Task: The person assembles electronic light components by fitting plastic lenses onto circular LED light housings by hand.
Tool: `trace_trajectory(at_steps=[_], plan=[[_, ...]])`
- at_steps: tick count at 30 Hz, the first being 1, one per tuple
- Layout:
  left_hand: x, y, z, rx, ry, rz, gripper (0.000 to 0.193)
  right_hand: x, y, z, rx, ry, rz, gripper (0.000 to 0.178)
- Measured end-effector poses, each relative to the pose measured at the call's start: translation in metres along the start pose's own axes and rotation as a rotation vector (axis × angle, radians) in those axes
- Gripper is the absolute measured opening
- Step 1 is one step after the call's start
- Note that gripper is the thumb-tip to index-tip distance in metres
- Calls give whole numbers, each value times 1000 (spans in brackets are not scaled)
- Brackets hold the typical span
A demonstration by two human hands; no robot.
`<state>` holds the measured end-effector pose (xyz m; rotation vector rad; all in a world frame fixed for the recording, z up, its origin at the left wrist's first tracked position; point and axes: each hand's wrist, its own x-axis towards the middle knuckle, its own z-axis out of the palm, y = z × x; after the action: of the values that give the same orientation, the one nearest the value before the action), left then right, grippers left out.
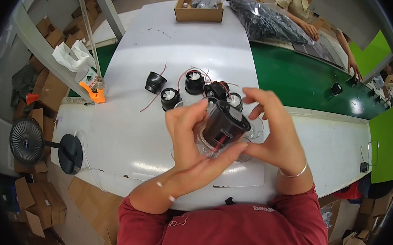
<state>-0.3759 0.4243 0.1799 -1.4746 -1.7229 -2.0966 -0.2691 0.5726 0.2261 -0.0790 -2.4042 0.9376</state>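
Observation:
My left hand (184, 134) grips a dark, cylindrical motor housing (223, 126), tilted, with a pale rectangular patch on its upper side. A clear plastic rim shows around it, and a red wire lies at its lower end. My right hand (275, 137) curves around the other side with its fingers apart; its thumb is near the left thumb below the housing. Whether the right fingertips touch the housing is hard to tell. Clear round cups (256, 126) stand behind and below, partly hidden by my hands.
Beyond my hands, several black fan units with red wires, such as one black housing (156, 82), sit on the white table (133, 127). A desk fan (27, 141) stands left, near an orange-nozzled bottle (95, 91). A cardboard box (198, 16) is at the back; a co-worker's hand (309, 30) rests near a bag.

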Motion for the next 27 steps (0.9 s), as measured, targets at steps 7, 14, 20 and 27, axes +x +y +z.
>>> trace_trajectory(at_steps=[7, 14, 20, 27], plan=[[0, 6, -3, 533, 66, 244, 85, -5, -6, 19, -173, -61, -137, 74], [14, 13, -9, 368, 1, 277, 91, -5, -3, 16, -46, -9, -275, 78], [7, 2, -9, 241, -41, 252, 76, -9, 0, 21, -59, 7, -338, 76], [12, -10, -2, 148, -79, 207, 82, 0, 25, -6, 725, -426, 97, 106]])
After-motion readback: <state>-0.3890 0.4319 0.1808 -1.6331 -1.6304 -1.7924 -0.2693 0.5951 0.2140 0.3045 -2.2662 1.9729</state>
